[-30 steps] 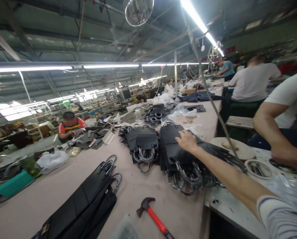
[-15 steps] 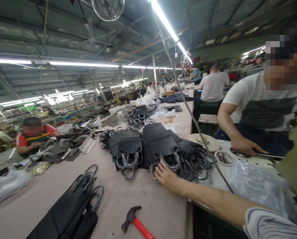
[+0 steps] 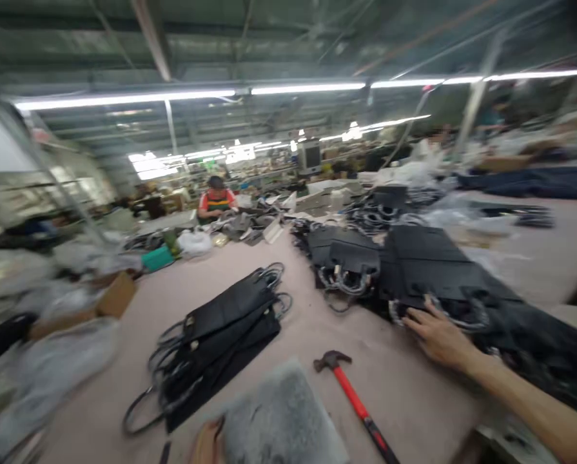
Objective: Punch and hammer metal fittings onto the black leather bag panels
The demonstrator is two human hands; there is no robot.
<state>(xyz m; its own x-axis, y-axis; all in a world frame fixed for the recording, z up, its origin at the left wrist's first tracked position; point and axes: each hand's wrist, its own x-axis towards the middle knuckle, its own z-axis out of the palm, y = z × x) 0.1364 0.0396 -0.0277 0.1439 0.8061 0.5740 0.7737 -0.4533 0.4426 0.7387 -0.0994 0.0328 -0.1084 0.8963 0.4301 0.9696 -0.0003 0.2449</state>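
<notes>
My right hand (image 3: 440, 338) is at the front edge of a pile of black bag panels (image 3: 426, 254), its fingers closed at a grey rope-like handle (image 3: 467, 316) of the top panel. A tan shape that looks like part of my left hand (image 3: 205, 444) shows at the bottom edge, beside a grey worn slab (image 3: 281, 412); its fingers are blurred and mostly cut off. A claw hammer (image 3: 351, 390) with a red and black grip lies between the slab and my right hand. Left of it rests a smaller stack of black bag panels (image 3: 225, 322) with handles at both ends.
Another pile of black panels (image 3: 346, 251) adjoins the one under my right hand. Plastic bags (image 3: 70, 361) and a cardboard box (image 3: 117, 296) stand at the left. A person (image 3: 215, 200) sits across the pinkish table (image 3: 327, 328), behind grey scraps.
The view has swung left and down, bringing the whole left stack, the hammer's grip and the grey slab into sight. My right hand stays at the same pile's handles.
</notes>
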